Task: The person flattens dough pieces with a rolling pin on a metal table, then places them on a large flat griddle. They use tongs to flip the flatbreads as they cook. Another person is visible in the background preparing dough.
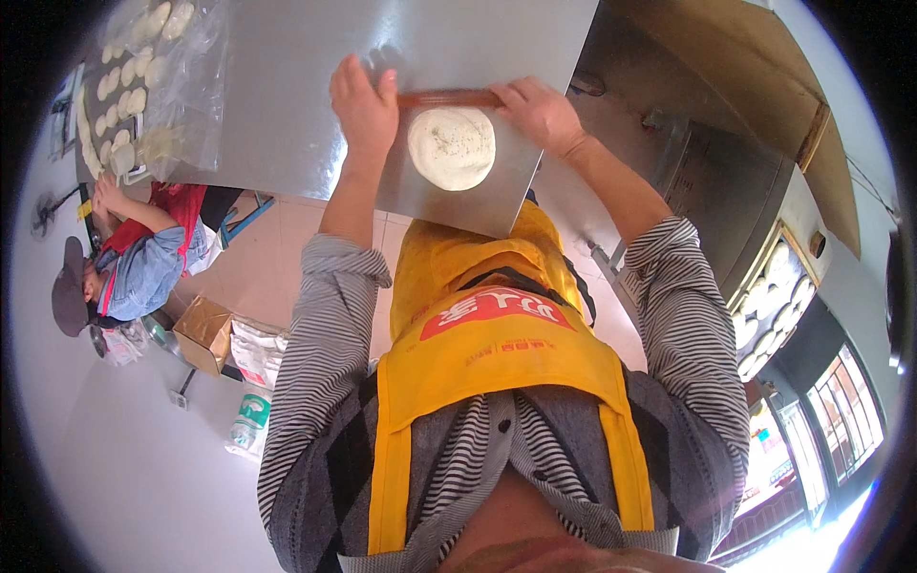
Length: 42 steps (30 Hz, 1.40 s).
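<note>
A reddish-brown rolling pin [450, 99] lies crosswise on the metal worktable [286, 107], just beyond a round, flattened piece of dough [451, 150]. The dough has dark specks and faint spiral lines on top. My left hand [365, 107] is on the pin's left end, its thumb and fingers pointing forward and its palm covering that end. At the other end, my right hand [539, 114] has its fingers bent over the pin. Neither hand is on the dough.
Several dough pieces [127, 105] and a clear plastic sheet [190, 93] lie at the table's far left. A co-worker in a dark cap [70, 286] has their hands there. Behind them are a cardboard box [203, 335] and sacks [251, 415]. Round pieces fill a tray [774, 308] at right.
</note>
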Each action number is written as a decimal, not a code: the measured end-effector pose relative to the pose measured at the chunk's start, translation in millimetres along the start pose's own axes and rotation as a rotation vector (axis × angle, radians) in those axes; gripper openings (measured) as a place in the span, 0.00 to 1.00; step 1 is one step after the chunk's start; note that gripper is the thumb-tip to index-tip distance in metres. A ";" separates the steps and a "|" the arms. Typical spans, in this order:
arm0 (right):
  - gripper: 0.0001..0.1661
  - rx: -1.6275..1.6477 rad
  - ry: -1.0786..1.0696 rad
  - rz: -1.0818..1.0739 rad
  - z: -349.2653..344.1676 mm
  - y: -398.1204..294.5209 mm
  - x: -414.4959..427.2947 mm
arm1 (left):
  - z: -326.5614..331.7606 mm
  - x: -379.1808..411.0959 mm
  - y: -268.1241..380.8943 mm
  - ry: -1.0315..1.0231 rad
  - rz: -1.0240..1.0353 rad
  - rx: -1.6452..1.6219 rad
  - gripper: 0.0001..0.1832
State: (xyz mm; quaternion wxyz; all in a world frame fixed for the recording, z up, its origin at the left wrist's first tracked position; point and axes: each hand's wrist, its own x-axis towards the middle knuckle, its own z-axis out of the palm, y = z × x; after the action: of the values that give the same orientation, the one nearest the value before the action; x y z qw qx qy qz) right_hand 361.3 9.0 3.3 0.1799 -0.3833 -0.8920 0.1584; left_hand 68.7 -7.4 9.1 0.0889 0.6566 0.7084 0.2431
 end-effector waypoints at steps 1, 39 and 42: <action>0.23 -0.035 0.035 0.052 0.6 3.6 2.9 | -8.8 -2.3 -4.0 0.044 -0.057 -0.108 0.29; 0.12 0.213 0.020 0.333 72.7 -81.3 -7.6 | -1.2 -44.7 26.3 -0.533 -0.157 -0.315 0.13; 0.13 0.368 -0.172 0.429 43.1 -96.1 -6.3 | -11.9 -41.0 18.2 -0.755 -0.171 -0.352 0.17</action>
State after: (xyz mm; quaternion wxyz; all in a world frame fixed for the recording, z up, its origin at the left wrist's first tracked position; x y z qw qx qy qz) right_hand 286.0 -65.0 4.3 0.1326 -0.5092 -0.7589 0.3837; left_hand 84.6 -49.7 19.8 0.4725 0.6133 0.6258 0.0948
